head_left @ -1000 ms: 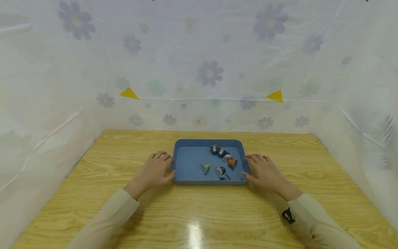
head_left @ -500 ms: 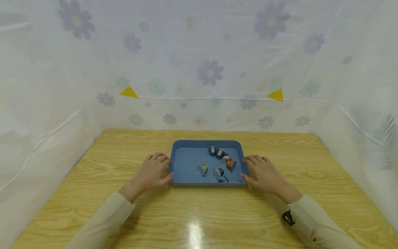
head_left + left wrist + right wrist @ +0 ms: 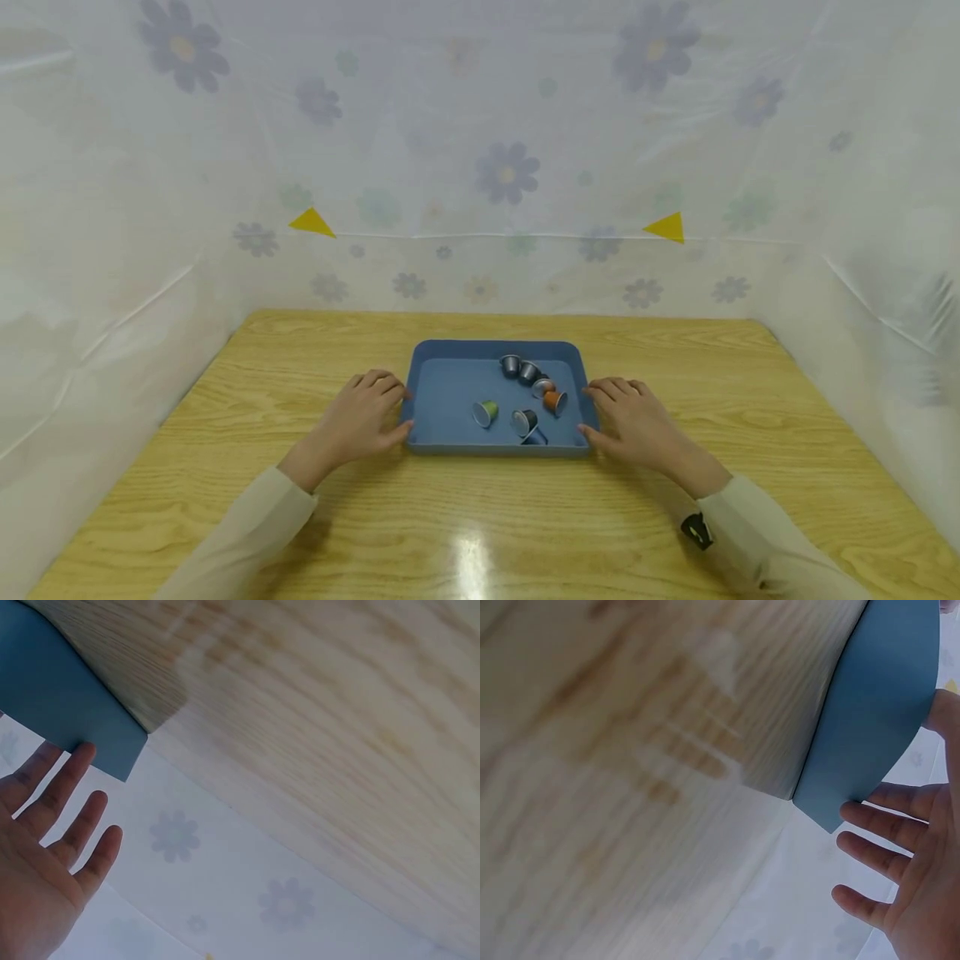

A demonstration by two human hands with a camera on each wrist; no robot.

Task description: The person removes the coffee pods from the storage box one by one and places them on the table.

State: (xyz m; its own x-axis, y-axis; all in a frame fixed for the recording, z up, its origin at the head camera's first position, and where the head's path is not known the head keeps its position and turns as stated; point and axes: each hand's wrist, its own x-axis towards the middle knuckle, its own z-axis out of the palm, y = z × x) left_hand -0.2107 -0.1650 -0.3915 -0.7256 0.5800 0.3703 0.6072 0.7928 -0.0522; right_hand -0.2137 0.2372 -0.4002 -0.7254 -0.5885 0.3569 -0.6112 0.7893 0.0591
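1. Tray [image 3: 442, 396]: plain blue, between left hand [image 3: 362, 421] and right hand [image 3: 634, 425].
2. Green capsule [image 3: 491, 410], midway between hands: silvery lid.
3. Orange capsule [image 3: 553, 402], nearest right hand: silvery rim.
4. Coppery capsule [image 3: 543, 388], just past the orange one from right hand: pinkish sheen.
5. Two dark capsules [image 3: 528, 372], farther beyond right fingertips: shiny grey-black.
6. Black capsule [image 3: 524, 422], toward right thumb: silvery lid; dark-blue item [image 3: 538, 436] touching it.
7. Table [image 3: 390, 525] under hands: yellowish wood grain.
8. Sheet [image 3: 420, 167] beyond hands: whitish, purple daisies, yellow centres, pale green blossoms.
9. Triangles [image 3: 667, 227] on sheet: solid yellow.
10. Sleeves [image 3: 247, 529] behind hands: plain cream.
11. Patch [image 3: 697, 531] near right wrist: black, yellow-green mark.
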